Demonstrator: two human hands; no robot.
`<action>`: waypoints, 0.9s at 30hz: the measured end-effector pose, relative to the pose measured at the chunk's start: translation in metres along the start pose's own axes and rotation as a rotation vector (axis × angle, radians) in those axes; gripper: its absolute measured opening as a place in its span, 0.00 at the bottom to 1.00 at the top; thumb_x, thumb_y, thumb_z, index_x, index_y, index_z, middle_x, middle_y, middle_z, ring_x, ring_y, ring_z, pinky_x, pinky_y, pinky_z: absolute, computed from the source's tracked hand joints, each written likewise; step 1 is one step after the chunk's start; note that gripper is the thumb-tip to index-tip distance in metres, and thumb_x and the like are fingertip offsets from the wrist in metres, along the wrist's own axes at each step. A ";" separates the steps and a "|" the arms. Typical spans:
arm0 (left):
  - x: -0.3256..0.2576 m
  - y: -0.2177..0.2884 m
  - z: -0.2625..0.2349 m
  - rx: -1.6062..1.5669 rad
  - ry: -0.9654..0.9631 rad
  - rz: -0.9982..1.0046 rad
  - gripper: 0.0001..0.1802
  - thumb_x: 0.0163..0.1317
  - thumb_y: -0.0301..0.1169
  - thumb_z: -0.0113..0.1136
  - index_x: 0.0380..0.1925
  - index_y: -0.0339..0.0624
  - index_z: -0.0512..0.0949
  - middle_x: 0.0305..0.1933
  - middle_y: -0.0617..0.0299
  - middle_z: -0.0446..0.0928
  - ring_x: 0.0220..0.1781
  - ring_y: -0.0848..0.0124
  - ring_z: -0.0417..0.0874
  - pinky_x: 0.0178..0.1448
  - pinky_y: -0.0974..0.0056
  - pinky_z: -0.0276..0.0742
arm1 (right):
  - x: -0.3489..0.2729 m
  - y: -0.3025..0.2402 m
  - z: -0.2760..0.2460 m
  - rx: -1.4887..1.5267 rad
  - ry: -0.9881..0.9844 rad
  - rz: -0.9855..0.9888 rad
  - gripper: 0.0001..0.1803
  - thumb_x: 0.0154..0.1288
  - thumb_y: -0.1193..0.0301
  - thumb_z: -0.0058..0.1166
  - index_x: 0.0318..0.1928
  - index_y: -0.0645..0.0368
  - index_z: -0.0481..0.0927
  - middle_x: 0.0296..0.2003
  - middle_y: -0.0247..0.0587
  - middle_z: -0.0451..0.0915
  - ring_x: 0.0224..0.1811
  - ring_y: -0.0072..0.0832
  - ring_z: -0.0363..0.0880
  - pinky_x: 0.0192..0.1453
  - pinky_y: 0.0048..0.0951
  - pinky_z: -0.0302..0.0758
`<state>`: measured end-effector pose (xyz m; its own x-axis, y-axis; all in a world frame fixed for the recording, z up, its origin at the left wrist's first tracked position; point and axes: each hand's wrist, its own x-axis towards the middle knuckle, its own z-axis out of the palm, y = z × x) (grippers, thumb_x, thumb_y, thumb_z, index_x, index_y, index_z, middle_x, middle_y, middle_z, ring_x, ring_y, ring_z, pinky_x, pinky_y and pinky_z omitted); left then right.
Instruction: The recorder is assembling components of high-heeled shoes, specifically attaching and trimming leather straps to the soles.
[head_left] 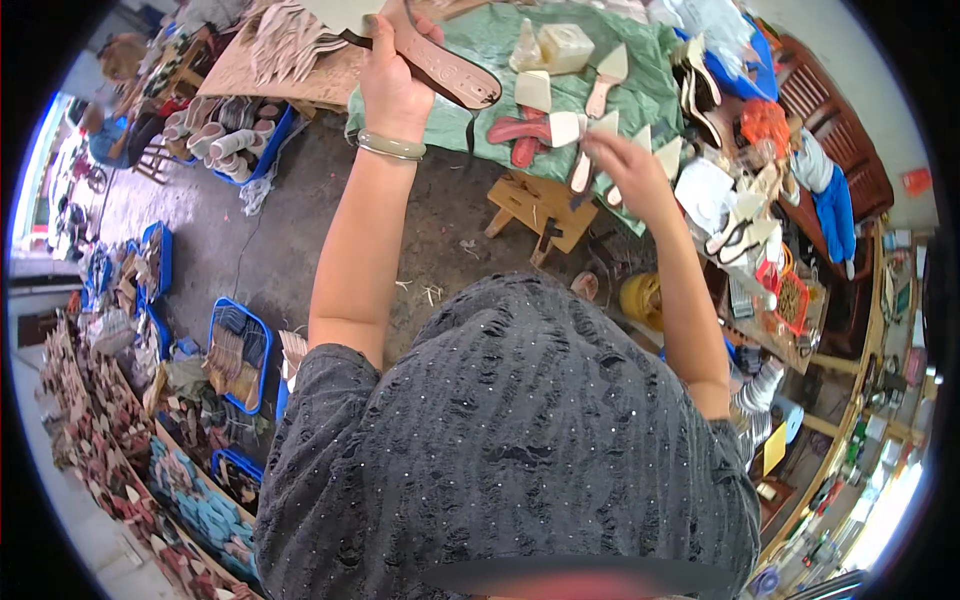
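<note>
Your left hand (392,80) is up high, fingers wrapped tight around the near end of a pinkish sole (440,65), a long flat strip with a dark edge. The sole sticks out to the right over the green cloth (640,95) covering the worktop (290,75), its far end hanging just above the cloth. There's a pale bangle (390,147) on that wrist.

Your right hand (625,165) is lower, sitting right at the near edge of the cloth. Fingers are pinched together around what looks like the handle of a brush (582,165), though it's small and a bit blurry, so I can't say for sure. Just past that hand lie a red sole (520,135) and some cream-coloured wedge pieces (533,90), all close together, so it's tight there.

Below the worktop edge, between your arms, there's a small wooden stool (535,210) on the concrete floor (300,240). That floor patch between your arms is the most open room you've got. To the right of your right arm it's crowded: a yellow bucket (640,300), straps, and a cluttered side bench (760,250).

Off to the left, blue crates (240,350) of shoe parts line the floor, well apart from both hands. Another blue crate (235,140) sits tucked under the worktop's left end, with stacked insoles (290,40) on the bare board above it.
</note>
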<state>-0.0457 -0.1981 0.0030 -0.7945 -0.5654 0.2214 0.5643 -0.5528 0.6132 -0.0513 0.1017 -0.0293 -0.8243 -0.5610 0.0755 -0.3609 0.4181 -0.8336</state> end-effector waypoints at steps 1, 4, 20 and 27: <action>-0.006 -0.005 0.004 -0.002 -0.005 -0.015 0.20 0.70 0.43 0.44 0.45 0.35 0.71 0.38 0.57 0.75 0.38 0.64 0.76 0.48 0.59 0.77 | 0.009 -0.024 0.005 0.109 0.075 -0.161 0.20 0.66 0.64 0.49 0.53 0.63 0.76 0.40 0.42 0.81 0.44 0.28 0.80 0.47 0.28 0.73; -0.028 -0.023 0.024 0.095 -0.207 -0.113 0.22 0.70 0.45 0.43 0.47 0.35 0.70 0.42 0.56 0.75 0.43 0.64 0.76 0.50 0.57 0.76 | 0.032 -0.070 0.028 0.134 0.057 -0.272 0.20 0.62 0.65 0.55 0.51 0.63 0.76 0.37 0.41 0.80 0.29 0.19 0.79 0.26 0.22 0.74; -0.103 -0.021 0.008 0.368 -0.470 -1.136 0.19 0.71 0.46 0.44 0.28 0.43 0.70 0.15 0.75 0.53 0.15 0.83 0.51 0.19 0.76 0.48 | 0.011 -0.012 0.015 0.488 0.177 -0.058 0.15 0.64 0.73 0.55 0.49 0.66 0.78 0.37 0.31 0.81 0.36 0.15 0.75 0.42 0.19 0.72; -0.052 -0.015 -0.009 0.294 -0.153 -0.886 0.12 0.66 0.37 0.53 0.24 0.46 0.69 0.17 0.74 0.60 0.17 0.83 0.58 0.24 0.76 0.57 | -0.024 0.050 -0.026 0.003 0.246 0.093 0.14 0.62 0.77 0.54 0.48 0.68 0.78 0.38 0.37 0.83 0.38 0.17 0.78 0.43 0.19 0.74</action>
<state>-0.0104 -0.1658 -0.0242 -0.9394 0.0842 -0.3322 -0.3211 -0.5547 0.7676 -0.0612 0.1548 -0.0588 -0.9353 -0.3294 0.1292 -0.2778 0.4574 -0.8448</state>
